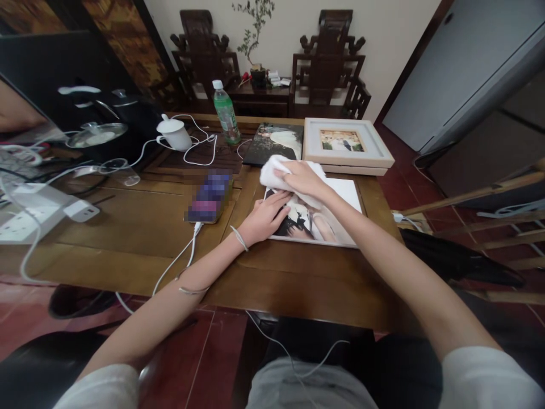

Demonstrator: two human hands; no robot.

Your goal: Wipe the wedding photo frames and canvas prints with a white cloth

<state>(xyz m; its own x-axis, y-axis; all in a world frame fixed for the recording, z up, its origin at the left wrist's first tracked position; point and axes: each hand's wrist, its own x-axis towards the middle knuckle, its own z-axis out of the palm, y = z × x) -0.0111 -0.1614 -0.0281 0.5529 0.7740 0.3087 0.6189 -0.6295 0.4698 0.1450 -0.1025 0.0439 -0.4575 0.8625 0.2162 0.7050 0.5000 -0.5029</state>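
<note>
A flat photo print [336, 213] lies on the wooden table [140, 227] in front of me. My left hand [266, 217] rests on its left edge with the fingers stretched flat, holding it down. My right hand [300, 177] presses a crumpled white cloth [272, 172] onto the print's upper left part, the fingers curled over the cloth.
Behind the print lie a dark photo panel [275, 142] and a white framed picture [347, 143] on a stack. A phone [209, 196] on a white cable, a green bottle [226, 116], a white lidded cup [174, 133], pots and a power strip [25, 213] sit left. Two carved chairs stand behind.
</note>
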